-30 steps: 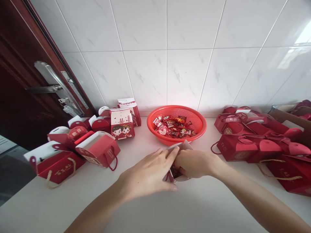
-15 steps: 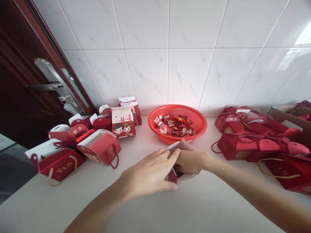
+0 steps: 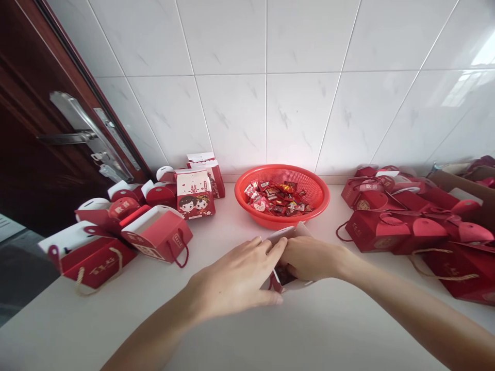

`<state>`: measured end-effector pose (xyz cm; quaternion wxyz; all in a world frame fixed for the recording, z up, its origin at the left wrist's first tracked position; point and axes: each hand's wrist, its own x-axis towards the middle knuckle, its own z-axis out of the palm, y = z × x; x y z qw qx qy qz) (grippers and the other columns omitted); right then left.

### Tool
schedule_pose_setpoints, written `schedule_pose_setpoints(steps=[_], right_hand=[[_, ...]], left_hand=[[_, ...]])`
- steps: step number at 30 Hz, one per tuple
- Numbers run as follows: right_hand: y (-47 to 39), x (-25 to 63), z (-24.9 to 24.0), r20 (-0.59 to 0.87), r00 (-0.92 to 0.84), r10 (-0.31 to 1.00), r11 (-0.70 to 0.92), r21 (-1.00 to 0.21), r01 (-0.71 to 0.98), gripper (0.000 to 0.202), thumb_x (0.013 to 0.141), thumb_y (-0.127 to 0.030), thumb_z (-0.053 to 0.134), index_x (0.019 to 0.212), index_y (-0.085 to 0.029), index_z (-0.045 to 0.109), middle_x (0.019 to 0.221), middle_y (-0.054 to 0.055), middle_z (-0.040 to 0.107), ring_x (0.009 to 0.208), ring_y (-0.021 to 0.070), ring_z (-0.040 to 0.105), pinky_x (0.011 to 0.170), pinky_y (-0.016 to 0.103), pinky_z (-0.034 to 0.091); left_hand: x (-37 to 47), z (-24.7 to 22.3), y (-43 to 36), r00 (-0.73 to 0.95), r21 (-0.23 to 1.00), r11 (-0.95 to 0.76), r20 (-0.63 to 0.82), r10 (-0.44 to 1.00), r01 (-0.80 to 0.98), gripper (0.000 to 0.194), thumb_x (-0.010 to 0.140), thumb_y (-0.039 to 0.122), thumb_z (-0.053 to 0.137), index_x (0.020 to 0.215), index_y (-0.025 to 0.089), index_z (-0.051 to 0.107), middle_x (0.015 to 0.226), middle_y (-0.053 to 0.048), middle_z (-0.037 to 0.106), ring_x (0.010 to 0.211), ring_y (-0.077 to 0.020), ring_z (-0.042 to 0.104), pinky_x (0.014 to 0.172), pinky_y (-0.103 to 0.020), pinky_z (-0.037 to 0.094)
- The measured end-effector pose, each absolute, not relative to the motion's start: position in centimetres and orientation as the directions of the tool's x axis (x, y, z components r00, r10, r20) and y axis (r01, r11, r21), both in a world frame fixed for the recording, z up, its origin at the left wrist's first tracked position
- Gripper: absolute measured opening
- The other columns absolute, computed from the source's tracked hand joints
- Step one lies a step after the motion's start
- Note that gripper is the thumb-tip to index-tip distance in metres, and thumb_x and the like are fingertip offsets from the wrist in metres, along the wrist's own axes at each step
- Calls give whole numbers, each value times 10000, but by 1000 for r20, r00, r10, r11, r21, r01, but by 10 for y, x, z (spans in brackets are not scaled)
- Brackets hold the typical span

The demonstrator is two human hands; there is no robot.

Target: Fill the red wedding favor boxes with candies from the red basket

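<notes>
A small box (image 3: 276, 284) with white inner flaps stands on the white table in front of the red basket. My left hand (image 3: 237, 275) wraps round its left side, thumb at the near edge and fingers over the far edge. My right hand (image 3: 309, 256) reaches into the box's opening from the right; its fingertips are hidden inside, near something dark. Behind the box, the red mesh basket (image 3: 282, 222) holds several wrapped candies (image 3: 276, 198).
At the left stand several red gift boxes (image 3: 158, 234), some with open tops, and a box printed with cartoon faces (image 3: 196, 193). More red boxes (image 3: 377, 232) crowd the right, beside a brown carton (image 3: 460, 180). A tiled wall (image 3: 232, 113) rises behind the table.
My right hand has lifted and shifted slightly to the right within the box's opening, showing more of the dark interior. My left hand keeps its hold on the box.
</notes>
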<state>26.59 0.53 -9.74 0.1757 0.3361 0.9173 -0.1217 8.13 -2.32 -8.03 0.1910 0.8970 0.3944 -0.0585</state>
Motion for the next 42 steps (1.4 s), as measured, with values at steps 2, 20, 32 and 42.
schedule_pose_setpoints(steps=[2,20,32,42], right_hand=[[6,267,-100,-394,-720,571,750,-107,653,189,882,-207,610,720,-168,699,760,52,706,773,206,633,742,317,385],[6,265,-110,-476,-682,555,767,-24,641,187,820,-41,579,895,-114,733,912,118,747,822,234,694,583,288,367],[-6,267,-99,-446,-697,562,797,64,601,175,886,-75,566,829,-115,726,806,111,726,699,208,641,554,293,301],[1,262,-95,-534,-690,489,770,-106,629,178,785,-7,596,780,-132,721,789,47,707,637,149,574,519,261,296]], left_hand=[[81,-80,-23,679,291,-616,-250,690,732,874,868,504,683,1580,157,312,1386,-161,600,1279,-339,543,1005,-392,448],[83,-78,-22,713,246,-669,-266,649,701,772,917,506,634,1546,139,377,1452,-171,561,1336,-336,506,1057,-398,410],[81,-81,-21,732,288,-674,-216,646,680,793,914,464,659,1568,164,327,1394,-164,590,1308,-329,523,1039,-390,409],[80,-82,-21,737,290,-679,-204,645,675,738,917,484,642,1541,192,379,1377,-145,607,1281,-328,542,1041,-397,409]])
